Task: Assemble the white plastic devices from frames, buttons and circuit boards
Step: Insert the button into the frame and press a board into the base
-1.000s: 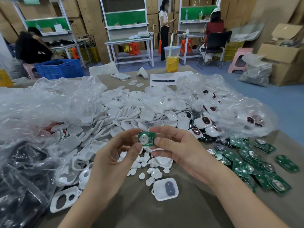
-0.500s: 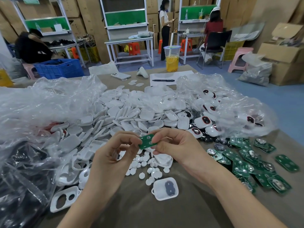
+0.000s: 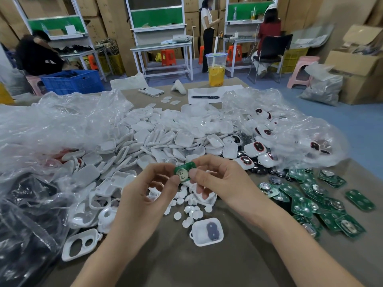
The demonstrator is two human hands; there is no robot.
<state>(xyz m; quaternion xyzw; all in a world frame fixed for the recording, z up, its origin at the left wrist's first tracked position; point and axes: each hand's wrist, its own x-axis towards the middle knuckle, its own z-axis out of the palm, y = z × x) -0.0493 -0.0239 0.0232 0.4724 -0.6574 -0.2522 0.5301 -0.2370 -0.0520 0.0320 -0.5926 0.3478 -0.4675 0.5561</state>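
A small green circuit board [image 3: 183,172] with a round metal contact is held above the table, pinched between my left hand [image 3: 145,195] and my right hand [image 3: 221,179]. Below them lie several loose white round buttons [image 3: 190,206]. A white frame with a grey button pad inside [image 3: 207,231] lies near the front, and an empty white frame with two holes [image 3: 79,246] lies at the front left. More green circuit boards [image 3: 310,201] are heaped at the right. A big pile of white plastic shells [image 3: 157,137] fills the middle.
Clear plastic bags [image 3: 51,129] cover the left and another bag [image 3: 290,129] holds assembled devices at the right. A drink cup [image 3: 216,69], phone [image 3: 150,91], pen on paper [image 3: 205,97] stand at the far edge. People work at benches behind.
The circuit board has been turned between my fingers: first face-on, then tilted edge-on, now showing its round metal contact. Both hands stay in about the same place.
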